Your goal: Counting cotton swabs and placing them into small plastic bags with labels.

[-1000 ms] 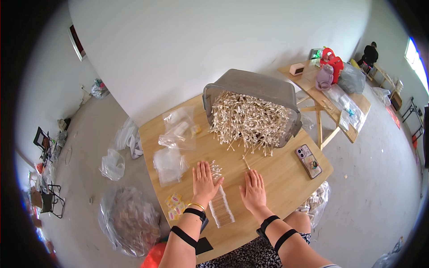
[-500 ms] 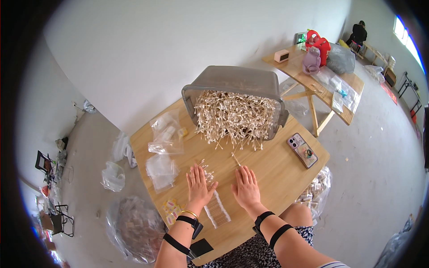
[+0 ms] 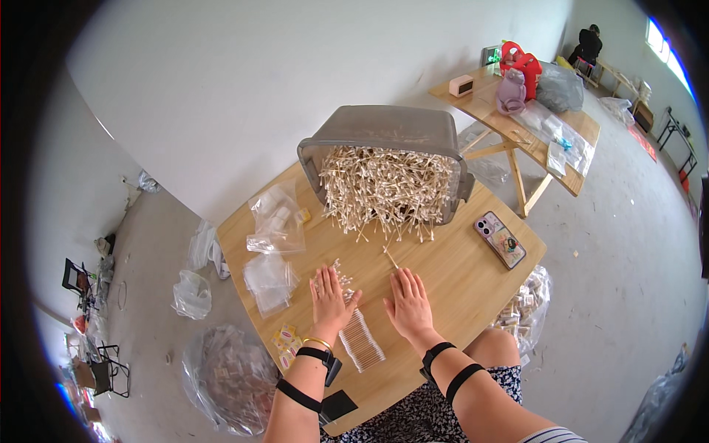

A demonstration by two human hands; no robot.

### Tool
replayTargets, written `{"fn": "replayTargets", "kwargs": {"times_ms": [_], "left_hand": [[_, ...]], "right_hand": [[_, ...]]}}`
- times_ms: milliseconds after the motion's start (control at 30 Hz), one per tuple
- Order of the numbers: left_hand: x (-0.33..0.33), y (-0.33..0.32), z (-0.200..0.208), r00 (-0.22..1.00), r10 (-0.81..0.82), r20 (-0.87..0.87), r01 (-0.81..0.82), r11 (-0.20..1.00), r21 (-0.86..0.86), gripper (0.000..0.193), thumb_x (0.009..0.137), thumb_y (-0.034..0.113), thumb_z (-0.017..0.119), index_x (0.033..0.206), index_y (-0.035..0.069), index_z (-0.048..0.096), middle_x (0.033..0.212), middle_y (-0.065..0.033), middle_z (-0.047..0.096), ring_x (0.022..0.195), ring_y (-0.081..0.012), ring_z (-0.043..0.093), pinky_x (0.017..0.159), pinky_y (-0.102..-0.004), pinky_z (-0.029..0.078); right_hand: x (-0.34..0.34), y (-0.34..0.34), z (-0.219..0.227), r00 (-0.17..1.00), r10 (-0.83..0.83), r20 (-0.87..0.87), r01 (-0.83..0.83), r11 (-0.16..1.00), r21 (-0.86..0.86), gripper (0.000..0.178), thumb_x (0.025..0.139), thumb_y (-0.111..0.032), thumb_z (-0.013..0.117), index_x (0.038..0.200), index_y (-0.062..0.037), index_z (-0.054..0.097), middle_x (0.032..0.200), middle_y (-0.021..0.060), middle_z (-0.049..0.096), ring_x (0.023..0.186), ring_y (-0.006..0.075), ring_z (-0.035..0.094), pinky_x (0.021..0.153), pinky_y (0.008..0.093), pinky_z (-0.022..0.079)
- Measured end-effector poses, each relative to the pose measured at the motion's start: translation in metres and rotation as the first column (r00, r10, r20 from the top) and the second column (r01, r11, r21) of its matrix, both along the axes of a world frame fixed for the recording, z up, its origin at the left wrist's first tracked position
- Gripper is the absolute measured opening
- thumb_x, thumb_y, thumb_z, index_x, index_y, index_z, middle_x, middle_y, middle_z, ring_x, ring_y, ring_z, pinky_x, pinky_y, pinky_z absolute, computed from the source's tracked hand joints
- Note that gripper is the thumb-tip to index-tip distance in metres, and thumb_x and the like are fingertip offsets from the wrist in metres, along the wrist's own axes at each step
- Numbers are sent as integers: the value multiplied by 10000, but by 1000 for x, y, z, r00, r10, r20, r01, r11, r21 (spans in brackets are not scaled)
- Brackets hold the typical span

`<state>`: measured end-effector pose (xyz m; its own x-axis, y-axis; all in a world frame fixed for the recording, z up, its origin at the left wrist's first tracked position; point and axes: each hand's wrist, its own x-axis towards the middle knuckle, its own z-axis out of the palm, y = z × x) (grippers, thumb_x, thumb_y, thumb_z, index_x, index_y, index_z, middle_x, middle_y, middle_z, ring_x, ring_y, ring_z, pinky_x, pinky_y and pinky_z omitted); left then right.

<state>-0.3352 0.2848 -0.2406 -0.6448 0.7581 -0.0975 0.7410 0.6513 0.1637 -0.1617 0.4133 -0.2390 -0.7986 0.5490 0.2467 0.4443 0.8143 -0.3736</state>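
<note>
My left hand [image 3: 332,301] lies flat with its fingers stretched out, beside and partly over loose cotton swabs [image 3: 342,275]. Below its thumb, a neat row of cotton swabs [image 3: 362,342] lies side by side on the wooden table [image 3: 450,277]. My right hand [image 3: 408,303] rests palm down, fingers straight and held close together. At its fingertips is a single cotton swab [image 3: 389,257]; what lies under the palm is hidden. Beyond both hands a grey plastic bin [image 3: 384,125], tipped on its side, opens toward me, with a heap of cotton swabs [image 3: 388,188] spilling from it.
Clear plastic bags [image 3: 269,283] and small yellow-and-white packets [image 3: 286,344] lie at the table's left. A phone [image 3: 500,240] is at the right edge. Filled bags [image 3: 229,380] stand on the floor. Another table [image 3: 480,103] is at the back right; a person [image 3: 588,46] sits far behind.
The view has shifted slightly. Both hands stay flat in almost the same places, and the swabs look nearly unchanged.
</note>
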Motion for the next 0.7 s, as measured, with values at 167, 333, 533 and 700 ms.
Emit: {"fn": "replayTargets", "kwargs": {"times_ms": [167, 333, 533, 700], "left_hand": [[-1, 3, 1, 1000, 6, -3, -6, 999, 37, 990, 976, 654, 382, 1566, -74, 63, 1656, -247, 55, 1548, -355, 25, 1249, -489, -15], [14, -16, -1, 996, -80, -42, 84, 990, 114, 994, 978, 652, 384, 1561, -86, 64, 1653, -257, 58, 1547, -363, 26, 1250, -485, -1], [18, -13, -3, 998, -54, 29, 53, 997, 57, 993, 980, 655, 378, 1562, -86, 64, 1651, -261, 60, 1547, -365, 18, 1250, -491, 6], [8, -1, -2, 1000, 0, -27, -1, 1000, -8, 1002, 976, 674, 357, 1564, -83, 64, 1659, -242, 49, 1549, -356, 1, 1248, -496, 3]], "right_hand": [[0, -1, 1, 1000, -6, 2, 6, 1000, -1, 609, 974, -345, 528, 1459, 10, 434, 1528, 164, 402, 1463, 290, 315, 1235, 434, 216], [0, -1, -1, 1000, -7, -10, 7, 1000, 7, 605, 973, -344, 529, 1453, 13, 441, 1526, 161, 405, 1462, 286, 315, 1235, 434, 217], [0, 0, -1, 1000, 1, 6, -1, 1000, 7, 619, 966, -337, 539, 1467, 9, 421, 1524, 171, 396, 1464, 301, 308, 1237, 442, 209], [0, 0, -1, 1000, 3, -3, -3, 1000, -9, 613, 970, -337, 542, 1463, 7, 424, 1526, 166, 390, 1465, 299, 300, 1236, 439, 210]]}}
